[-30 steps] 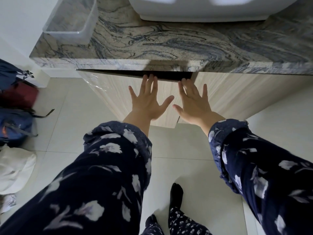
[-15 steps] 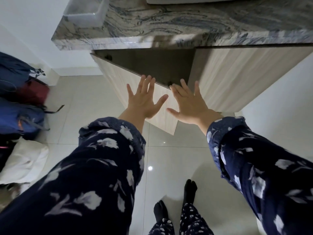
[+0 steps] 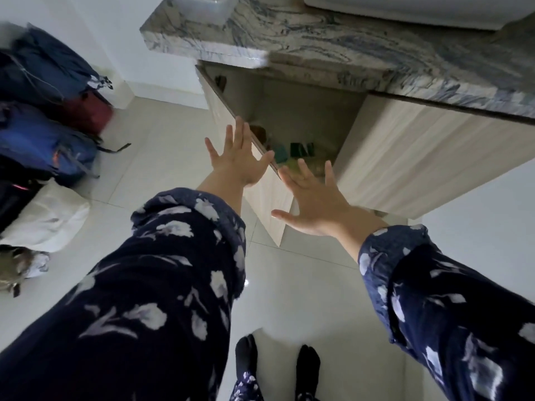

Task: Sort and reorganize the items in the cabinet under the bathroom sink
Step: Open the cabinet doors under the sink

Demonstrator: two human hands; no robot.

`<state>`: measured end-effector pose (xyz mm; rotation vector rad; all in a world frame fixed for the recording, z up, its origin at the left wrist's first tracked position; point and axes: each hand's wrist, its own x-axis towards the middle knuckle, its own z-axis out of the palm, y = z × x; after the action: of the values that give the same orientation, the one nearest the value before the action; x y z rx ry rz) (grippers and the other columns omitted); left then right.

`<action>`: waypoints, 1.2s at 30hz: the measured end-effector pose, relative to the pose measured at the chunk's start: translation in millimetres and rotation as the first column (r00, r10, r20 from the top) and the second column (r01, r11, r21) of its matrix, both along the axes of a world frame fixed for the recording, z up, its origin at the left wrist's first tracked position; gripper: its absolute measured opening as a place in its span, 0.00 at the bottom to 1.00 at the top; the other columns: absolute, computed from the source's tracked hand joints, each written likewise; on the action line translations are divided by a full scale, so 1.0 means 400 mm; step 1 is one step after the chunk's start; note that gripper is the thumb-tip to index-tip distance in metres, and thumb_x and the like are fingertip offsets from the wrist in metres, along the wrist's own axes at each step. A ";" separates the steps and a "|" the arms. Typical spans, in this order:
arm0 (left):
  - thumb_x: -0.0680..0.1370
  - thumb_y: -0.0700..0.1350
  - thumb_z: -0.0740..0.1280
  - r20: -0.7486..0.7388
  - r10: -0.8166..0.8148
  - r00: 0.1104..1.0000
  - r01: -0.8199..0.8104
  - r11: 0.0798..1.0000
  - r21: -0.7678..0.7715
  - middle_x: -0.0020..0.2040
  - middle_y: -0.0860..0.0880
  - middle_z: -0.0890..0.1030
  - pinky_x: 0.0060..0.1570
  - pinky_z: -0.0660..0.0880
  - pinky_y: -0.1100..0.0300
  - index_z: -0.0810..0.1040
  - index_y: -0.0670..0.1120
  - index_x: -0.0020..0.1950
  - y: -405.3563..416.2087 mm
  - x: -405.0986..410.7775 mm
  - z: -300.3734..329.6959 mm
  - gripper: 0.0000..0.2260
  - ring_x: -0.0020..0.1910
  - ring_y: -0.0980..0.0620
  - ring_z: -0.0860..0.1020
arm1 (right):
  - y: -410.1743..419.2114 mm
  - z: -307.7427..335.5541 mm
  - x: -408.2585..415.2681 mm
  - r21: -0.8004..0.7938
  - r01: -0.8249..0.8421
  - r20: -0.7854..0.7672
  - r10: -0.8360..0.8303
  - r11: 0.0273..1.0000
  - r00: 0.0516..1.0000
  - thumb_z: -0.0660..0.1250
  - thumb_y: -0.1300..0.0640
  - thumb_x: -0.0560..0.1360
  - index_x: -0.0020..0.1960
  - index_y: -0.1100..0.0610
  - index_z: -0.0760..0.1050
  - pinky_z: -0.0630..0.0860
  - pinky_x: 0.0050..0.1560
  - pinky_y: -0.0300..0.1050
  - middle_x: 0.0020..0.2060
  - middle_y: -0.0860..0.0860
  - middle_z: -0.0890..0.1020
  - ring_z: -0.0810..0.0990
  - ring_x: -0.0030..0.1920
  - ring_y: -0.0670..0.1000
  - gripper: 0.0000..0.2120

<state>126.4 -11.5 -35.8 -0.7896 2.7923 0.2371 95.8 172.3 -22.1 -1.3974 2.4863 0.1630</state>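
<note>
Two hands reach toward the cabinet under the marble counter [image 3: 318, 47]. The left hand [image 3: 237, 163], fingers spread flat, lies against the one swung-out cabinet door [image 3: 260, 192]; the right hand [image 3: 315, 204] is splayed, holding nothing. Inside the cabinet [image 3: 304, 111], several dark green items [image 3: 298, 150] stand, too blurred to count.

We reach both arms forward and down, sleeves of dark floral cloth drawn to the wrists. Our left hand [image 3: 237, 160] is spread flat, fingers straight and fanned, thumb out to its right. Our right hand [image 3: 314, 202] lies just beside it, palm down, fingers splayed, thumb stretched toward the left hand.
</note>
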 end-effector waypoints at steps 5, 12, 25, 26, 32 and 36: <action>0.78 0.67 0.44 0.088 -0.055 0.995 0.056 0.998 -0.012 0.77 0.52 0.31 0.69 0.34 0.33 0.33 0.50 0.77 -0.053 0.066 0.025 0.35 0.76 0.48 0.34 | -0.033 -0.013 0.054 -0.004 -0.140 -0.013 0.140 0.990 0.990 0.38 0.27 0.71 0.78 0.52 0.35 0.31 0.70 0.64 0.77 0.47 0.39 0.33 0.76 0.52 0.43; 0.81 0.62 0.43 0.126 -0.089 0.988 0.091 0.996 -0.008 0.77 0.56 0.32 0.69 0.33 0.34 0.34 0.52 0.77 -0.120 0.158 0.048 0.30 0.76 0.49 0.34 | -0.109 -0.031 0.142 -0.050 -0.216 0.027 0.218 0.975 0.976 0.38 0.28 0.73 0.77 0.54 0.33 0.30 0.71 0.62 0.77 0.48 0.36 0.31 0.76 0.50 0.43; 0.82 0.59 0.38 0.107 -0.069 0.992 0.064 0.997 0.053 0.78 0.56 0.37 0.70 0.31 0.37 0.37 0.57 0.77 -0.275 0.325 0.071 0.25 0.76 0.51 0.34 | -0.322 -0.055 0.263 -0.030 -0.136 0.057 0.138 0.990 0.989 0.44 0.33 0.78 0.76 0.47 0.30 0.33 0.72 0.65 0.76 0.49 0.34 0.33 0.76 0.51 0.36; 0.81 0.59 0.38 0.107 -0.072 0.992 0.068 0.997 0.042 0.78 0.56 0.37 0.70 0.31 0.37 0.37 0.57 0.77 -0.283 0.328 0.073 0.25 0.76 0.50 0.34 | -0.332 -0.054 0.255 0.002 -0.099 0.069 0.099 0.995 0.993 0.45 0.34 0.78 0.76 0.46 0.31 0.32 0.71 0.64 0.76 0.49 0.34 0.33 0.76 0.51 0.36; 0.82 0.57 0.49 0.158 -0.110 0.981 0.131 0.983 -0.128 0.77 0.53 0.34 0.67 0.30 0.35 0.34 0.55 0.77 -0.325 0.364 0.062 0.30 0.76 0.48 0.33 | -0.410 -0.014 0.213 0.096 0.046 0.079 -0.054 0.994 0.995 0.48 0.39 0.80 0.78 0.49 0.37 0.34 0.71 0.65 0.77 0.50 0.38 0.35 0.77 0.52 0.33; 0.81 0.56 0.53 0.174 -0.049 0.984 0.061 0.996 -0.066 0.78 0.51 0.34 0.71 0.36 0.35 0.34 0.50 0.77 -0.349 0.400 0.063 0.34 0.77 0.48 0.37 | -0.431 0.016 0.207 0.105 0.095 0.072 -0.103 0.990 0.992 0.46 0.39 0.80 0.78 0.49 0.39 0.35 0.72 0.65 0.78 0.51 0.39 0.36 0.77 0.52 0.32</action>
<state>286.3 -151.0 -10.4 -0.7110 2.6671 0.0569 178.5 -0.2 -15.6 -1.2142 2.4412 0.2078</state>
